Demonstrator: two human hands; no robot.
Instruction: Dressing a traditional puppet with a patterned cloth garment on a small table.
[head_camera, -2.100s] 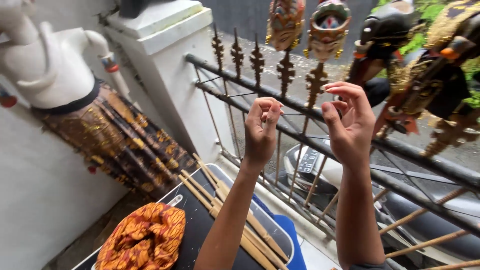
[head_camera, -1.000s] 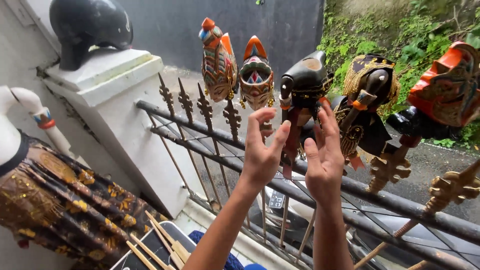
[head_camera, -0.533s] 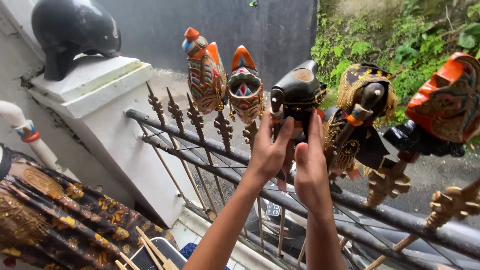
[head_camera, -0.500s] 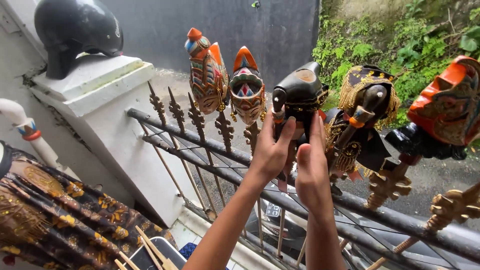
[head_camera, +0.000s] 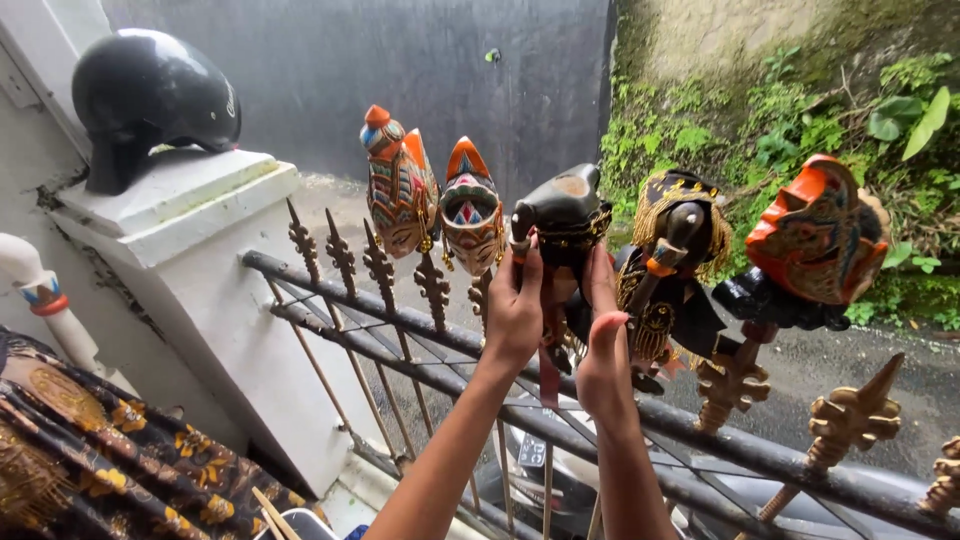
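A dark wooden puppet head (head_camera: 562, 212) with a gold band sits on a spike of the black iron fence (head_camera: 330, 300). My left hand (head_camera: 515, 305) wraps its neck from the left, fingers reaching up beside the head. From the right, my right hand (head_camera: 603, 340) presses against the puppet's body, fingers raised. Both hands meet around the same puppet. Its lower body and rod are hidden behind my palms.
Other painted puppets stand on the spikes: two colourful heads (head_camera: 400, 190) (head_camera: 471, 215) to the left, a black-gold one (head_camera: 675, 250) and an orange-faced one (head_camera: 812, 240) to the right. A black helmet (head_camera: 150, 95) rests on the white pillar (head_camera: 190, 250). A batik-clothed puppet (head_camera: 90, 450) lies lower left.
My hands rose from empty air above the fence to the dark puppet and closed around it. The camera tilted upward, bringing the helmet and row of puppets into fuller view.
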